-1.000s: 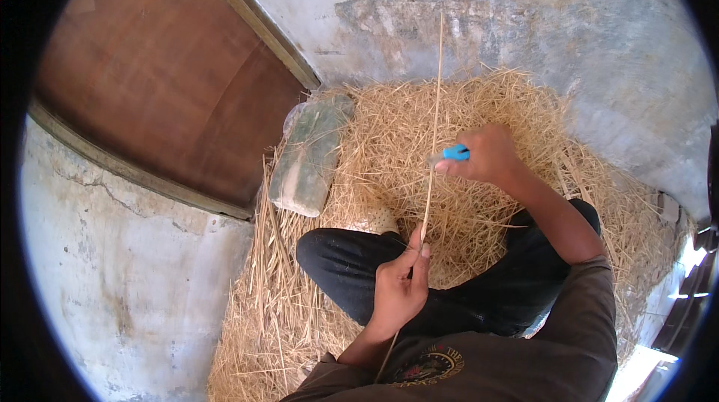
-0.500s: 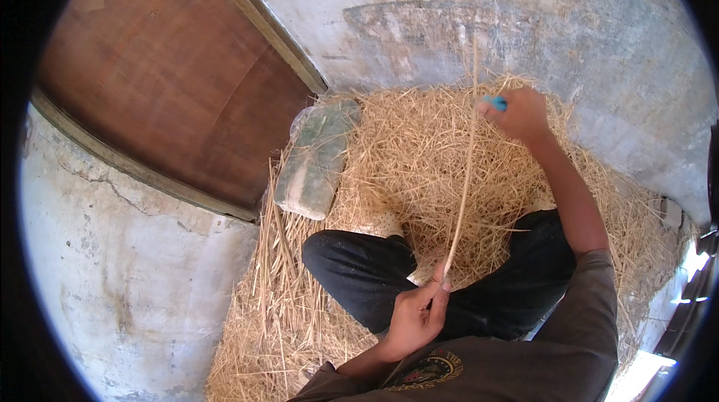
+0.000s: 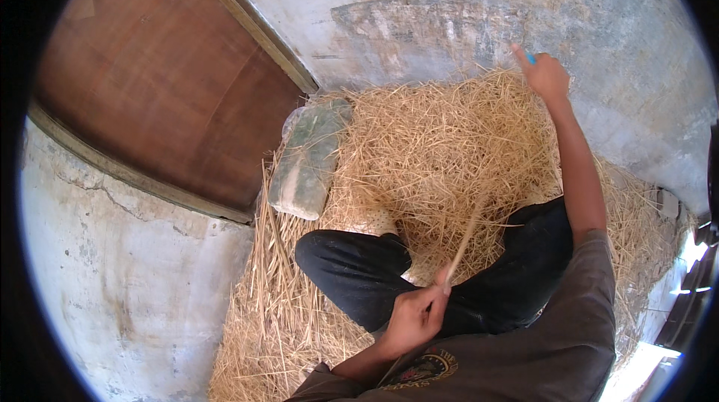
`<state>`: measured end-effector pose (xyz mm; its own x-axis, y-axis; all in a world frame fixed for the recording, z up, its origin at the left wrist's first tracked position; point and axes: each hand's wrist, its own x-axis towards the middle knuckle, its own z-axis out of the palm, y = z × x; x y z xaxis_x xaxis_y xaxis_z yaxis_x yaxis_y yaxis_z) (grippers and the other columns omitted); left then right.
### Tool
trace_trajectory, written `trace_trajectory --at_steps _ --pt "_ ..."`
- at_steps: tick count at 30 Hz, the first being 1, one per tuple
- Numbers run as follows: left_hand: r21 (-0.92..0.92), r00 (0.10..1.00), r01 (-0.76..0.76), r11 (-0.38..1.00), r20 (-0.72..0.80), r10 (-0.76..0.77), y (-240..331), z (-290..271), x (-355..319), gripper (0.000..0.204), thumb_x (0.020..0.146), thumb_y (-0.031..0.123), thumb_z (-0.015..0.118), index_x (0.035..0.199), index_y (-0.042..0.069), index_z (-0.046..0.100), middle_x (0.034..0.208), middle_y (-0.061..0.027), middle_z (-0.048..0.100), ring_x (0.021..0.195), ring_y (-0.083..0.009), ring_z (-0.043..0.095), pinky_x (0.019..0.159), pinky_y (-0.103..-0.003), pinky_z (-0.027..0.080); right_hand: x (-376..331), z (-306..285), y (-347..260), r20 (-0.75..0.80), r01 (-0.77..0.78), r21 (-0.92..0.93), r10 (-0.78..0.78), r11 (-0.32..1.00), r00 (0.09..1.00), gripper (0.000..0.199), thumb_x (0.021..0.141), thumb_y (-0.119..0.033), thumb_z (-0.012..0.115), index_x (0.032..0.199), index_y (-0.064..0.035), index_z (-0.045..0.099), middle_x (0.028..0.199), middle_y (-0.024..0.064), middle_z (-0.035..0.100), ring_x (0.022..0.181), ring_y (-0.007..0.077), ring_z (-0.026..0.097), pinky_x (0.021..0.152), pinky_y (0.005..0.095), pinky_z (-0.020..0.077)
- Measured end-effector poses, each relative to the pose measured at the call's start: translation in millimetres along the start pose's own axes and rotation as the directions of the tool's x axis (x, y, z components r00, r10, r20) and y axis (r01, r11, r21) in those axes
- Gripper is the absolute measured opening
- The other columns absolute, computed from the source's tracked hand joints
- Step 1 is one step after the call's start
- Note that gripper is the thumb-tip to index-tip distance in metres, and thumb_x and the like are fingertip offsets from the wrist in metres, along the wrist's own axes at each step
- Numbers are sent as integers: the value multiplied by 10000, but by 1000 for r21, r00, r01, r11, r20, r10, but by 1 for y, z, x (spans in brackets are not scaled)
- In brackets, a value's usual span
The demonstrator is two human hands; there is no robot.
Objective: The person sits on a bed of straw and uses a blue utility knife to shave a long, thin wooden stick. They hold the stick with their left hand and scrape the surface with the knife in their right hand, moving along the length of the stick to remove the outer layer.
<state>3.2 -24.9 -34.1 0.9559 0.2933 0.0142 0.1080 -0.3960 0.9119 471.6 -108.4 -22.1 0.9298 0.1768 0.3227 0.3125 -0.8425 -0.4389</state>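
Low in front of my body, my left hand (image 3: 415, 315) is closed on the near end of a thin pale stalk (image 3: 466, 243), pinched between thumb and fingers. The stalk slants up and to the right above my crossed legs; its far part is blurred. My right hand (image 3: 549, 77) is stretched out far at the upper right, before the wall and apart from the stalk. Its fingers are closed round a small blue object (image 3: 531, 58), mostly hidden in the grip, while one finger points outward. Loose straw (image 3: 449, 140) lies beneath and around my legs.
A greenish stone-like block (image 3: 311, 155) lies at the left of the straw, with longer stalks (image 3: 266, 267) beside it. A brown panel (image 3: 172, 80) in a wooden frame stands at the upper left. A stained plaster wall (image 3: 599, 50) bounds the far side.
My right hand has moved away from the stalk, up and to the right, with the blue object. The stalk now leans further right and appears shorter. My left hand keeps its grip.
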Motion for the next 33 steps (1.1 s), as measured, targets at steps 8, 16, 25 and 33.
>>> trace_trajectory --at_steps 8,16,25,33 --pt "-262 969 151 953 -153 -195 -15 -4 29 269 957 165 532 1131 -20 621 598 55 471 548 2 348 480 -192 301 -43 -5 1 238 84 86 -102 993 966 839 850 -739 328 686 25 634 687 138 625 640 269 594 651 433 485" --pt "-325 935 102 940 -292 -203 -13 -40 45 227 949 117 540 1053 -63 632 720 55 534 631 -11 369 542 -177 324 -217 -26 -107 261 715 378 -809 587 526 717 673 -778 554 510 -79 573 427 83 491 367 251 512 368 371 383" --pt "141 893 116 983 -449 -41 -6 -44 55 160 885 83 599 940 -57 654 882 -228 664 626 -181 646 558 -290 483 -204 0 -117 135 786 338 -853 518 504 766 670 -815 505 522 -70 609 431 110 518 383 259 546 382 379 420" --pt "262 934 -9 965 -342 102 -6 -31 44 186 909 101 577 935 -72 641 657 -175 581 627 -38 473 560 -255 437 -135 15 -97 422 435 70 -422 898 803 659 725 -717 562 606 -75 648 520 106 575 466 262 578 442 379 437"
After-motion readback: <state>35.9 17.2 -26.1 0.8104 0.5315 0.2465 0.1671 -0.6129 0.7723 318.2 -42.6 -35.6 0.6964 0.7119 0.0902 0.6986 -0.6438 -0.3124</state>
